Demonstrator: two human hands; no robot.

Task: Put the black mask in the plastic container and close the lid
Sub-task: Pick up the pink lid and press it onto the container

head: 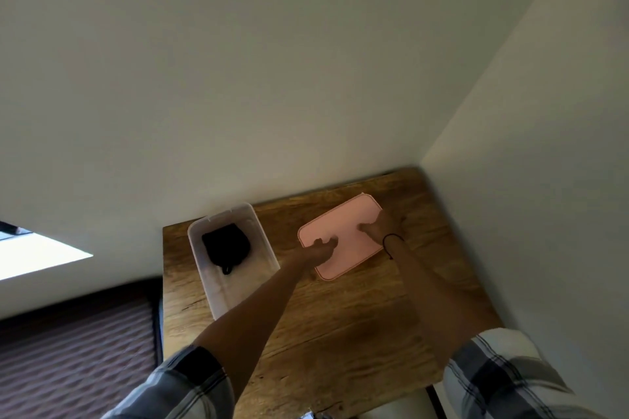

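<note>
The black mask lies folded inside the clear plastic container, which stands open at the left of the wooden table. To its right the pink lid lies flat on the table. My left hand rests on the lid's near-left edge, fingers curled onto it. At the lid's right side my right hand lies with its fingers spread on top. A dark band circles my right wrist. Whether either hand grips the lid or only touches it is unclear.
The table sits in a corner, with white walls behind it and to its right. A ribbed brown surface lies beyond the table's left edge. My plaid sleeves fill the lower part of the view.
</note>
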